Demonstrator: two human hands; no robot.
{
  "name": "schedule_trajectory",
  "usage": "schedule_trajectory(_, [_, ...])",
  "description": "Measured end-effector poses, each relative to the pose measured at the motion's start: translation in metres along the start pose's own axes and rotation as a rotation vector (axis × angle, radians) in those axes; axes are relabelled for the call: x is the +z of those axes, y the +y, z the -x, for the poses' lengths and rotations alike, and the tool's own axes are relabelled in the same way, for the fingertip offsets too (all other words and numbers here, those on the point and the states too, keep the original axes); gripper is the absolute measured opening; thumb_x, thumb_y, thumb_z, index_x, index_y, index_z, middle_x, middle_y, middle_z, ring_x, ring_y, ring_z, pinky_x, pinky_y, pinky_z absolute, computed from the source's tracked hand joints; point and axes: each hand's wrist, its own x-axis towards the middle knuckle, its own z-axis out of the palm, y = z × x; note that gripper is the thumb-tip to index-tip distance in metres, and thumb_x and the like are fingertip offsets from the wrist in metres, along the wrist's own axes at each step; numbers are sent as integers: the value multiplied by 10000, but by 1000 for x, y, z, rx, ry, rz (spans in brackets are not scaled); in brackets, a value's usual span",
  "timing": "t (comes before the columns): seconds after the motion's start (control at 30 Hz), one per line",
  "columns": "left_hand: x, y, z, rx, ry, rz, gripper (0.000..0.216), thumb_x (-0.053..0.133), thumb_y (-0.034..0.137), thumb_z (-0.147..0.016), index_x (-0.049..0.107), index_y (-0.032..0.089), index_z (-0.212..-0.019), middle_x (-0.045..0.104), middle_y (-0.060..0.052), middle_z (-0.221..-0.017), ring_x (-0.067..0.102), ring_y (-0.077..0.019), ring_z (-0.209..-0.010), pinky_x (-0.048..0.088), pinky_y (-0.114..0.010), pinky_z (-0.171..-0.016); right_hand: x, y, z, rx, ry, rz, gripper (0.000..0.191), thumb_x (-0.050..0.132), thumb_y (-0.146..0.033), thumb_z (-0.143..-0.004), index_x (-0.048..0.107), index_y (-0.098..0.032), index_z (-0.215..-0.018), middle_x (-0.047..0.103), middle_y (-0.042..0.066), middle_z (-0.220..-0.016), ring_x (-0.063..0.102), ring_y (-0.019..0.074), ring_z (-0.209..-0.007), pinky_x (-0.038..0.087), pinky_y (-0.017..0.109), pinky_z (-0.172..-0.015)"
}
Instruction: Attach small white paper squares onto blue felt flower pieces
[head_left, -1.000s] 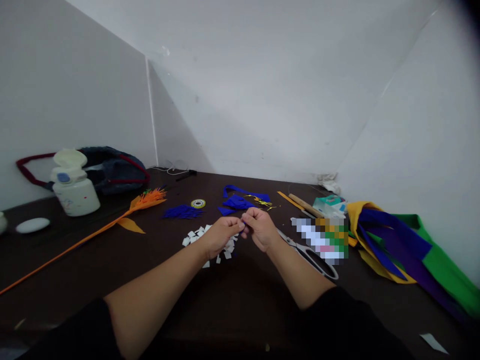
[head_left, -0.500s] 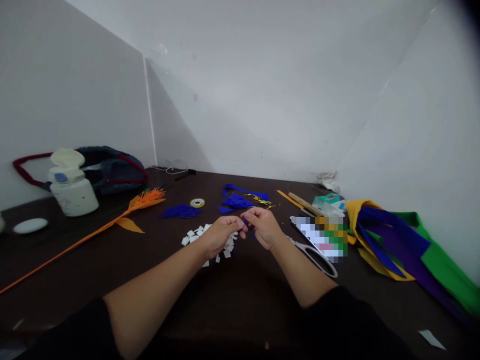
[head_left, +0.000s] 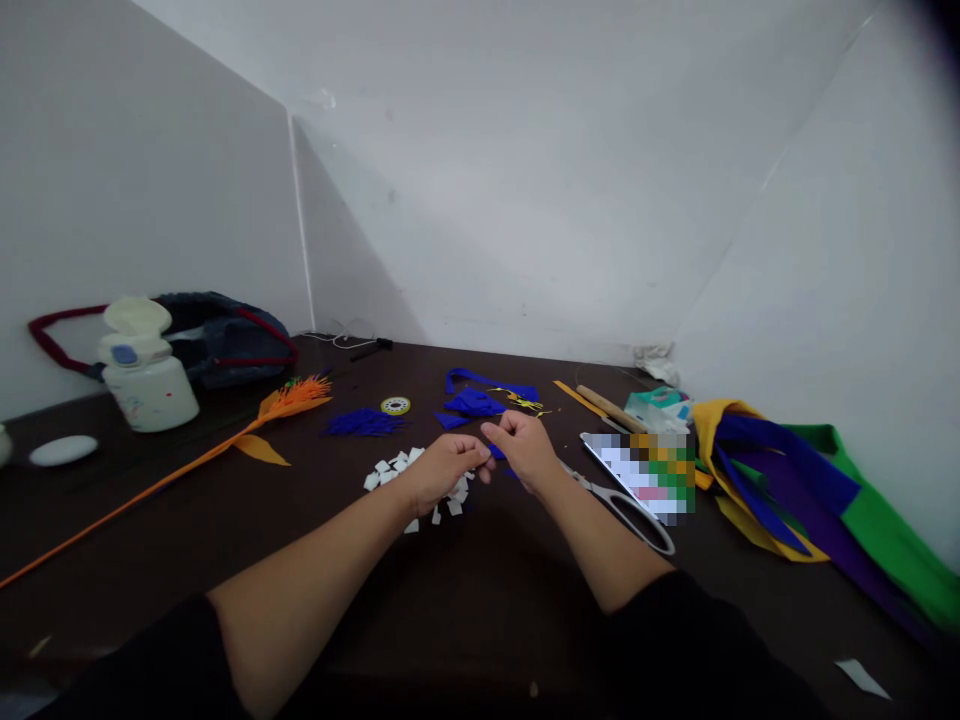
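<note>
In the middle of the table my left hand (head_left: pixel 450 470) is closed in a pinch, thumb against forefinger. A small bit of blue paper (head_left: pixel 496 452) shows at its fingertips. Close by on the right, my right hand (head_left: pixel 523 447) has its fingers curled and its thumb pointing to the left hand; whatever it pinches is hidden. Small white squares (head_left: pixel 382 467) lie scattered under and beside the left hand. Behind the hands are a folded blue paper piece (head_left: pixel 472 403) and some thin yellow shreds (head_left: pixel 527 403). A heap of thin blue twists (head_left: pixel 365 422) rests farther left.
Scissors (head_left: pixel 634 515) and a phone (head_left: pixel 630 475), its screen blurred out, lie right of my right arm. Coloured paper sheets (head_left: pixel 787 480) cover the right side. On the left are an orange paper flower (head_left: pixel 247 440), a white bottle (head_left: pixel 150 385) and a tape roll (head_left: pixel 395 406).
My hands have drawn slightly apart at the fingertips. The right thumb has lifted away from the left fingers, and more blue shows between them.
</note>
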Motion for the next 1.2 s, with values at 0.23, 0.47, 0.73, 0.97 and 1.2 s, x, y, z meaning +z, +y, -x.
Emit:
schedule_trajectory(0.23, [0,5,2,-31,-33,-123,224,485,332,-718,563,139,-635,582,-13,-576,400,-66,-417,278,-185,-404,3,6,0,58,19,-24,408,575,-415,-639,289,-187,-458,252,-70,-437,233,70,-440,198,216,-415])
schedule_trajectory(0.47, [-1,8,0,125,66,-360,215,500,287,-698,571,150,-547,573,-1,-540,455,-98,-510,345,-207,-511,10,14,1,138,60,-182,431,581,-461,-641,296,-191,-463,294,-72,-412,268,68,-414,199,221,-415])
schedule_trajectory(0.73, [-2,5,-1,97,132,-342,169,546,279,-655,517,159,-540,520,24,-494,432,-90,-465,327,-206,-480,10,16,2,134,57,-222,414,593,-431,-650,328,-179,-454,339,-63,-422,293,70,-433,214,219,-436])
schedule_trajectory(0.97, [0,2,-2,94,142,-325,172,560,268,-627,445,171,-544,426,63,-465,379,-75,-440,302,-201,-465,12,17,4,159,60,-217,435,594,-439,-642,297,-182,-454,289,-69,-430,274,72,-441,219,218,-439])
schedule_trajectory(1.2, [3,-2,-5,143,197,-390,221,582,243,-592,382,175,-530,406,67,-497,361,-79,-479,290,-199,-472,15,14,5,174,72,-232,430,590,-415,-641,281,-182,-455,244,-72,-444,255,66,-446,200,204,-423])
